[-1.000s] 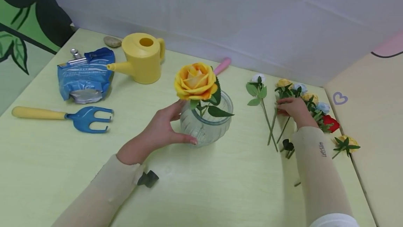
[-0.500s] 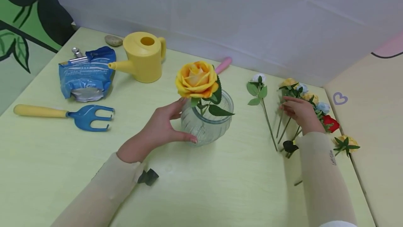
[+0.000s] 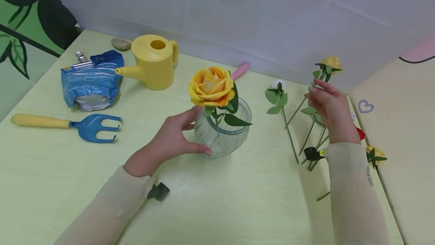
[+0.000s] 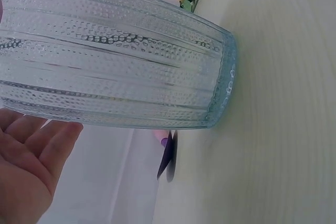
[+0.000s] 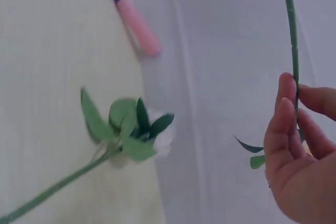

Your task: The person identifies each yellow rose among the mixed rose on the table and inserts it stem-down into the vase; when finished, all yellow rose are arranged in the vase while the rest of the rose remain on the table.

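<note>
In mid-frame, the left hand [image 3: 170, 139] wraps spread thumb and fingers round the glass vase [image 3: 229, 145], to steady it, I'd say, while at upper right the right hand [image 3: 329, 113] pinches a yellow rose [image 3: 332, 63] by its stem, apparently sparing the petals.

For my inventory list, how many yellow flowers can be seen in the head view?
3: a big rose in the glass vase, a smaller flower held in the right hand, and a third flower by the table's right edge. The right hand may hide others.
</note>
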Tool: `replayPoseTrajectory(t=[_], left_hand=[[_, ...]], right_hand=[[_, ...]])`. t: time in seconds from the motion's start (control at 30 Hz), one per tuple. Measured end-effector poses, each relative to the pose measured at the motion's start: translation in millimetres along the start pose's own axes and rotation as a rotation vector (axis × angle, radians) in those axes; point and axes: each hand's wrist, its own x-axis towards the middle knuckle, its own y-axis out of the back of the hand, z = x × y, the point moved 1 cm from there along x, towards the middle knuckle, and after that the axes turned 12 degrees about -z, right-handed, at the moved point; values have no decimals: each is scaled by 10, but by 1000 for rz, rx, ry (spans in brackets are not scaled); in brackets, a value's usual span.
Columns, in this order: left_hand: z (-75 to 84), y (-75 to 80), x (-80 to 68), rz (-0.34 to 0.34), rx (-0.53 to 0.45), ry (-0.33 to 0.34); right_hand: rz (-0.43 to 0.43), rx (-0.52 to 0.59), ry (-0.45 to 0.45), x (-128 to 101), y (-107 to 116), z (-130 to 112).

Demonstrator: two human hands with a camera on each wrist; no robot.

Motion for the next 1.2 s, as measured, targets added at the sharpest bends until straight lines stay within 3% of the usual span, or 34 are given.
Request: replayPoseTrajectory(t=[0.27,0.47,0.67,0.87,1.0,1.2], left_hand=[[1,5,-2,1,4,-12],[1,5,-6,9,12,-23],[1,4,-5,11,11,-24],[2,7,-5,13,10,-24],[-5,11,-8,10,11,-29],[3,16,-13,8,5,-27]], right_hand=[[-91,222,303,-116,-736,-300],[-137,297,455,-263,-1228,-427],[-111,195,559,-372,-1490,-405],[-95,19,641,-420,-1599,-276],[-112,-103,748,-471,-1644,-182],[-163,-128,837,-519,-1707,-73]])
